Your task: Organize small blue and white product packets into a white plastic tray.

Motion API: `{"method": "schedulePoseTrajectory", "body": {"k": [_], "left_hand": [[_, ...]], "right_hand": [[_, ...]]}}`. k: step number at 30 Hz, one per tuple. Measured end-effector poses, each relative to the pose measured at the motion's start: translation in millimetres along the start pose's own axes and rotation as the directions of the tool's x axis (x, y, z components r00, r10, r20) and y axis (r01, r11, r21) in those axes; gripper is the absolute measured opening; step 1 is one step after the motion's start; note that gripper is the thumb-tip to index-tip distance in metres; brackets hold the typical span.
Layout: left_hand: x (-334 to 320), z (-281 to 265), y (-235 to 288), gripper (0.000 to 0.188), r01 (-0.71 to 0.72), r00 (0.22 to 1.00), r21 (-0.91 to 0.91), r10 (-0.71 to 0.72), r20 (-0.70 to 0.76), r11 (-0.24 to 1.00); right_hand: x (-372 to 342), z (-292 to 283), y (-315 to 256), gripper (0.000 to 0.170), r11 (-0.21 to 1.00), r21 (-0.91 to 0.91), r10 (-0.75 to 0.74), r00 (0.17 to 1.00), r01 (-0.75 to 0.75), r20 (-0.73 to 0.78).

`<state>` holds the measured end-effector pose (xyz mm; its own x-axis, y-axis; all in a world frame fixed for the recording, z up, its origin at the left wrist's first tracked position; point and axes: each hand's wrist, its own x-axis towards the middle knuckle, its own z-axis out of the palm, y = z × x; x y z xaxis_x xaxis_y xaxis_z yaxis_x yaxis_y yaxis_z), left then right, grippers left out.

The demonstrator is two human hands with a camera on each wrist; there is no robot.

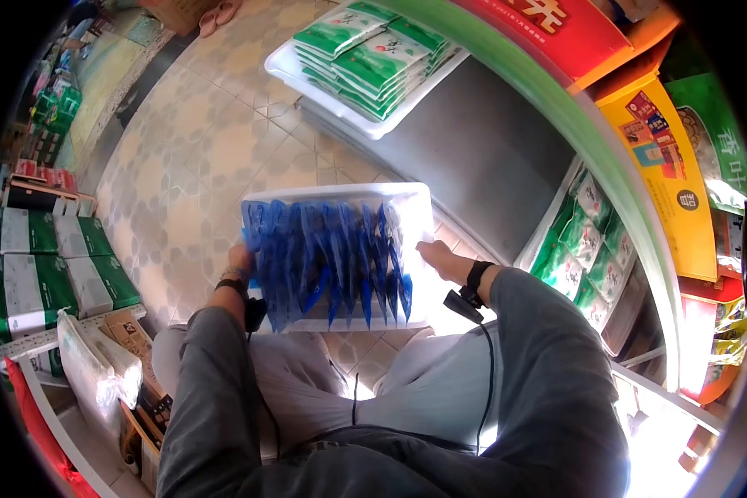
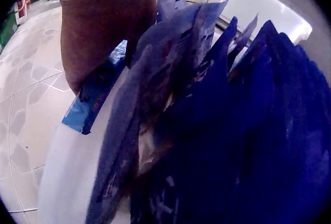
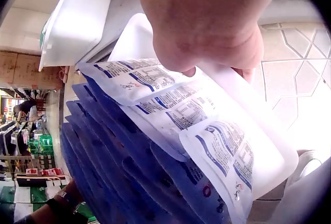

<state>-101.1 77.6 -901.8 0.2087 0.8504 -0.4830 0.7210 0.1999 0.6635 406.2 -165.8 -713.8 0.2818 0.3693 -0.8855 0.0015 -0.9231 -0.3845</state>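
Note:
A white plastic tub (image 1: 421, 217) sits in front of the person, packed with rows of upright blue packets (image 1: 324, 241). At its left side the left hand (image 1: 241, 259) grips the rim; in the left wrist view a blue packet (image 2: 95, 97) lies over the rim under that hand (image 2: 106, 33). The right hand (image 1: 441, 259) holds the opposite rim. In the right wrist view the right thumb lies inside the wall and the fingers outside (image 3: 246, 73). White printed packet backs (image 3: 170, 100) show beside it. The left fingertips are hidden behind packets.
A second white tub (image 1: 278, 66) with stacked green-and-white packets (image 1: 382, 58) stands ahead on a grey surface (image 1: 498, 124). More green packets (image 1: 585, 241) lie to the right beneath a curved shelf edge (image 1: 668, 274). Green-and-white boxes (image 1: 37, 282) are stacked at left.

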Motion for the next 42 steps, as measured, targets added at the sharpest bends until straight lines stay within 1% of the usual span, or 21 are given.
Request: {"method": "schedulePoseTrajectory", "body": {"k": [1, 3, 5, 11, 14, 15, 17, 18, 19, 20, 22, 24, 25, 28, 30, 33, 34, 37, 39, 40, 42], "left_hand": [[-1.8, 1.5, -0.1, 0.050, 0.167, 0.985, -0.071, -0.164, 0.050, 0.983], [1.9, 9.9, -13.3, 0.049, -0.033, 0.998, -0.171, 0.041, 0.047, 0.985], [6.4, 10.4, -18.7, 0.049, -0.102, 0.992, -0.221, 0.114, 0.044, 0.970], [38.3, 19.1, -41.2, 0.050, -0.013, 0.993, -0.126, 0.027, 0.112, 0.992], [1.5, 8.7, 20.7, 0.049, 0.041, 0.996, -0.124, -0.030, 0.089, 0.991], [0.6, 7.4, 22.0, 0.049, 0.073, 0.993, -0.158, -0.057, 0.104, 0.985], [-1.6, 5.2, 26.2, 0.048, 0.023, 0.994, -0.166, -0.006, 0.105, 0.986], [18.0, 7.6, -9.9, 0.047, -0.061, 0.993, -0.140, 0.074, 0.093, 0.988], [23.0, 5.7, -12.5, 0.047, -0.140, 0.986, -0.005, 0.140, 0.091, 0.990], [26.8, 3.4, -12.8, 0.047, -0.217, 0.974, 0.131, 0.206, 0.089, 0.967], [0.4, -12.1, 37.1, 0.046, -0.314, 0.947, 0.575, 0.290, 0.136, 0.756], [-8.8, -13.2, 56.0, 0.048, 0.012, 1.000, 0.207, -0.017, 0.021, 0.978], [-11.3, -11.4, 62.2, 0.048, 0.186, 0.982, -0.005, -0.186, 0.010, 0.983], [-17.9, -3.1, 62.5, 0.052, 0.087, 0.995, 0.298, -0.068, -0.074, 0.951], [-9.2, 9.7, 40.3, 0.030, -0.031, 0.997, 0.268, 0.049, -0.063, 0.963], [-5.1, 11.0, 36.5, 0.021, -0.080, 0.994, 0.271, 0.097, -0.053, 0.959], [-9.1, 7.6, 38.7, 0.026, -0.109, 0.990, 0.320, 0.131, -0.048, 0.941], [-23.2, -6.6, 56.9, 0.051, -0.255, 0.955, 0.538, 0.298, 0.007, 0.803], [-43.3, -12.9, 104.7, 0.043, -0.020, 0.988, 0.257, 0.059, -0.144, 0.966], [-50.8, -16.3, 128.6, 0.040, 0.093, 0.979, 0.093, -0.074, -0.190, 0.991], [-56.3, -24.0, 151.9, 0.048, 0.015, 0.965, -0.059, -0.029, -0.260, 0.998]], "right_hand": [[3.4, 1.9, 3.5, 0.061, 1.000, -0.008, 0.012, 1.000, -0.013, -0.011], [10.3, 4.4, 6.7, 0.063, 0.999, -0.020, 0.028, 0.999, -0.029, -0.046], [10.5, 8.9, 5.4, 0.062, 0.999, -0.014, 0.047, 0.997, -0.048, -0.065], [1.1, 21.0, 1.0, 0.059, 0.988, 0.068, 0.147, 0.975, -0.137, -0.166], [-17.7, 26.3, -6.0, 0.061, 0.987, 0.100, 0.146, 0.971, -0.129, -0.190], [-14.1, 27.1, -0.4, 0.061, 0.989, 0.095, 0.131, 0.974, -0.115, -0.183], [-6.6, 30.0, 11.1, 0.060, 0.990, 0.081, 0.125, 0.982, -0.115, -0.142], [0.5, 33.0, 21.7, 0.060, 0.989, 0.073, 0.134, 0.985, -0.126, -0.110], [2.9, 35.5, 29.7, 0.060, 0.988, 0.067, 0.142, 0.987, -0.137, -0.077], [-1.3, 42.7, 36.7, 0.058, 0.990, 0.048, 0.139, 0.981, -0.134, -0.139], [-7.2, 45.2, 43.6, 0.059, 0.989, -0.016, 0.145, 0.987, -0.147, -0.074], [-3.0, 43.6, 54.6, 0.059, 0.987, -0.038, 0.154, 0.988, -0.154, -0.014], [1.8, 40.5, 57.1, 0.059, 0.989, -0.055, 0.136, 0.991, -0.135, 0.000], [36.7, 30.1, 72.7, 0.059, 0.997, -0.046, 0.060, 0.996, -0.056, 0.072], [42.9, 23.3, 66.4, 0.055, 0.999, 0.045, 0.014, 0.987, -0.022, 0.159], [32.8, 26.5, 41.2, 0.047, 0.998, 0.019, 0.061, 0.993, -0.063, 0.099], [13.5, 33.5, 26.1, 0.049, 0.977, -0.210, 0.020, 1.000, -0.020, -0.004], [-19.4, 15.7, -24.4, 0.054, 0.827, -0.562, 0.068, 0.989, 0.017, 0.129], [-23.0, 7.5, -49.1, 0.058, 0.661, -0.747, 0.128, 0.971, 0.069, 0.203], [-15.2, 4.0, -55.7, 0.063, 0.500, -0.837, -0.015, 0.969, 0.221, 0.247], [-15.6, 2.1, -61.9, 0.072, 0.435, -0.840, -0.266, 0.937, 0.325, 0.225]]}}
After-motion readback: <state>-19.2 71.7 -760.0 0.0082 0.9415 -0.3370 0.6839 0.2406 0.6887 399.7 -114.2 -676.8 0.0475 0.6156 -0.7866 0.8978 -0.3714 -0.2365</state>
